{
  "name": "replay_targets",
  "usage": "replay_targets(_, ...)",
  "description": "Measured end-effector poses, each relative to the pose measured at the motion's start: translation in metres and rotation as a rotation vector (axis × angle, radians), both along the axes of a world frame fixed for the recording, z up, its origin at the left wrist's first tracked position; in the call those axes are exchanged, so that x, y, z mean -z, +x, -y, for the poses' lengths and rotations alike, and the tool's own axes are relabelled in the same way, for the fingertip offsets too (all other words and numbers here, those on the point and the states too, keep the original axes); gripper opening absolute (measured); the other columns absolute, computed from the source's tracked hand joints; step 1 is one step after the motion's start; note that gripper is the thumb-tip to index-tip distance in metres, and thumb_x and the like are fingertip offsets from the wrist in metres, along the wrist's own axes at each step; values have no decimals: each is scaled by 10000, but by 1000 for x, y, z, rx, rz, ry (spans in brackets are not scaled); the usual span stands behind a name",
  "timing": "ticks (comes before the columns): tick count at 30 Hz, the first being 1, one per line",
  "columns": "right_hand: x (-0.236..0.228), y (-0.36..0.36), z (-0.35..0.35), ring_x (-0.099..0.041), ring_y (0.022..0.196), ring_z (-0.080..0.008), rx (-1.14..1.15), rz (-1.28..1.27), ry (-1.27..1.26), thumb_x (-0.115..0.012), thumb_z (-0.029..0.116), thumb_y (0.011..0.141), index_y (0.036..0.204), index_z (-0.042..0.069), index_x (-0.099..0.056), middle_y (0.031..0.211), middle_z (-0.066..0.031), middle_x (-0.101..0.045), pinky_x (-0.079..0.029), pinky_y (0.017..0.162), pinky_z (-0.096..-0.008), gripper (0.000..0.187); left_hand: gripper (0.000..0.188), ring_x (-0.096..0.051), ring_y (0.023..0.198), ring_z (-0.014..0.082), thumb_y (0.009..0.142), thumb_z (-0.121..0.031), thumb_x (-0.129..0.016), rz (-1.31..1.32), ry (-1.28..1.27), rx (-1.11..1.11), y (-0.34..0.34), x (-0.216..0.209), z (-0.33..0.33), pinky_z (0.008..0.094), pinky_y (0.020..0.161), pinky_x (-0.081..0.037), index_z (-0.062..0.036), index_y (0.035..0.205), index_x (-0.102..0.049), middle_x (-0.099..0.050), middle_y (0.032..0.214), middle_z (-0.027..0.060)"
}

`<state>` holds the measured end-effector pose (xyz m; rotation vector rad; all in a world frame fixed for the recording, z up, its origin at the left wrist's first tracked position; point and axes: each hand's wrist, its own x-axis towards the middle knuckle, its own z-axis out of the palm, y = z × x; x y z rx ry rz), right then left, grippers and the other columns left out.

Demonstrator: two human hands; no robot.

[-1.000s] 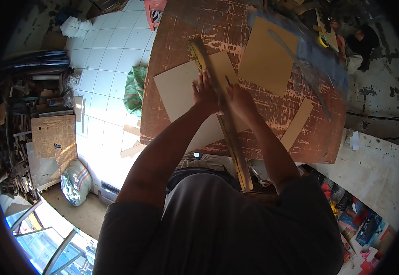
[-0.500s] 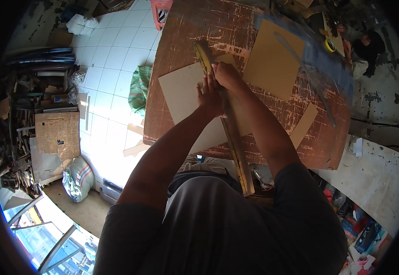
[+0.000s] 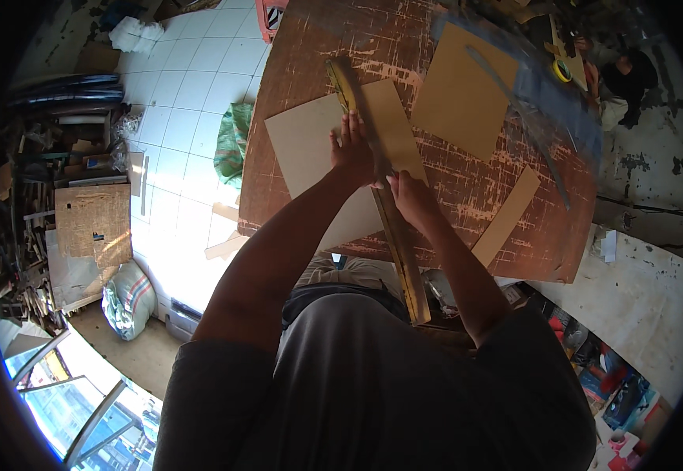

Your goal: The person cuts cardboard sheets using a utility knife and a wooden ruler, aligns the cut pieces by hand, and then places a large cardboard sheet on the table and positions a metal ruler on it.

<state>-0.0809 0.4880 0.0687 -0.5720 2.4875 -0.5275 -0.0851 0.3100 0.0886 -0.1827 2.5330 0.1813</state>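
A long, worn yellow-brown straightedge (image 3: 395, 251) lies slantwise over a sheet of brown board (image 3: 304, 125). Its near end sticks out past the table edge toward my body. My left hand (image 3: 353, 158) rests flat on the straightedge with fingers stretched out, pressing it against the board. Just right of it, my right hand (image 3: 415, 200) is closed beside the straightedge's right edge. Whatever small thing it grips is mostly hidden by the fingers. Both hands are over the near half of the board.
The scratched brown table (image 3: 549, 235) carries another board sheet (image 3: 463, 90), a narrow board strip (image 3: 506, 216), a long grey strip (image 3: 514, 110) and a yellow tape roll (image 3: 562, 71). A green sack (image 3: 234, 145) lies on the tiled floor to the left. Another person (image 3: 628, 78) is at far right.
My right hand has slid toward my body along the straightedge, from beyond my left hand to nearer than it. My left hand stays on the straightedge. The whole view has shifted slightly.
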Motion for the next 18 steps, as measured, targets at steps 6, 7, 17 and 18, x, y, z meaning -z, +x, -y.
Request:
replay_targets(6, -32, 115, -106, -666, 830, -445, 74, 88, 75, -448, 331, 1049, 1021, -7, -562, 848, -266, -667, -518, 702, -542, 358, 1451, 72, 1517, 423, 643, -651, -827, 13, -16, 13, 2, 0, 0, 593, 1193, -164, 110, 1528, 35, 139, 1604, 316)
replay_targets(7, -33, 124, -123, -671, 826, -438, 40, 125, 133, -442, 342, 1048, 1076, 6, -555, 840, -247, -672, -529, 704, -539, 356, 1452, 72, 1517, 424, 643, -650, -828, 13, -6, 20, -1, -2, -2, 593, 1193, -165, 110, 1528, 37, 139, 1604, 316)
replay_targets(17, -30, -23, -3, -672, 828, -432, 150, -96, -104, -416, 387, 1050, 1034, -8, -591, 855, -260, -673, -531, 719, -537, 433, 1466, 69, 1516, 430, 643, -666, -820, 33, -17, 23, -3, -6, -1, 597, 1183, -191, 109, 1525, 58, 129, 1605, 319)
replay_targets(18, -27, -40, 18, -674, 838, -433, 152, -93, -107, -411, 401, 1048, 1030, -11, -595, 857, -260, -676, -533, 732, -539, 452, 1466, 69, 1516, 430, 643, -666, -820, 29, -26, 26, -2, -5, 0, 597, 1183, -191, 109, 1525, 58, 129, 1605, 319)
